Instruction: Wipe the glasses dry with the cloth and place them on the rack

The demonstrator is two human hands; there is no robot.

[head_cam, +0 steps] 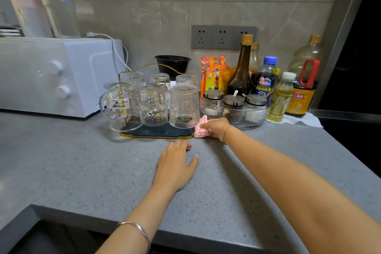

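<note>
Several clear glasses stand upside down on the gold-wire rack with its dark tray. A handled mug is at the front left, a patterned glass in the middle and a ribbed glass at the front right. Further glasses stand behind them. A pink and white checked cloth lies on the counter at the tray's right corner. My right hand grips the cloth. Flat on the counter in front of the rack rests my left hand, fingers relaxed, holding nothing.
A white toaster oven stands at the left. A glass bowl of spice jars and several bottles crowd the right, by the wall. A black bowl sits behind the rack. The grey counter ends in a front edge below.
</note>
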